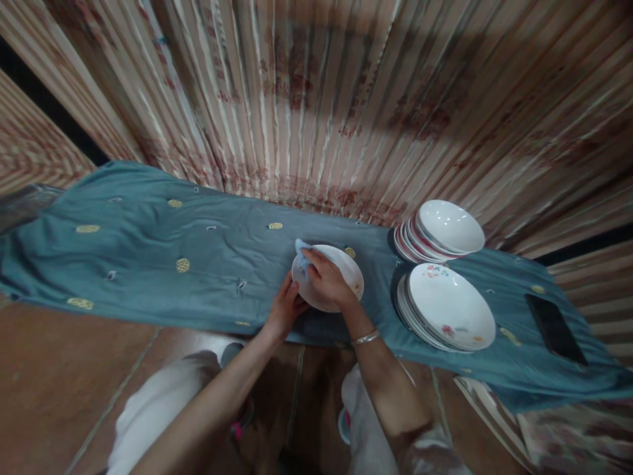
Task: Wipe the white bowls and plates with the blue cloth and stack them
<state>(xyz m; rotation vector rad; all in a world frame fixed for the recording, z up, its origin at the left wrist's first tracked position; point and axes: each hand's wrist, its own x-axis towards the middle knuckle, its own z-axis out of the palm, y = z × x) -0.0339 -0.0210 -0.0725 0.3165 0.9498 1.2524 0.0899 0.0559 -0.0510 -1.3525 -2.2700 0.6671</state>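
A white plate [346, 264] with a small floral mark is tilted a little above the cloth-covered table. My left hand [285, 305] grips its lower left rim, thumb over the edge. Across the inside of the plate lies my right hand [324, 277], pressing a light blue cloth [302, 248] against the left part of the surface. Part of that cloth is hidden under the fingers. To the right stands a stack of white plates [451, 307] with flowers on the top one. Behind it is a stack of white bowls [451, 226], the topmost leaning.
A teal patterned cloth [143, 257] covers the long narrow table. Near its right end lies a black phone [556, 328]. Pleated curtains [297, 112] hang right behind the table. My legs are below the front edge, over a tiled floor [74, 369].
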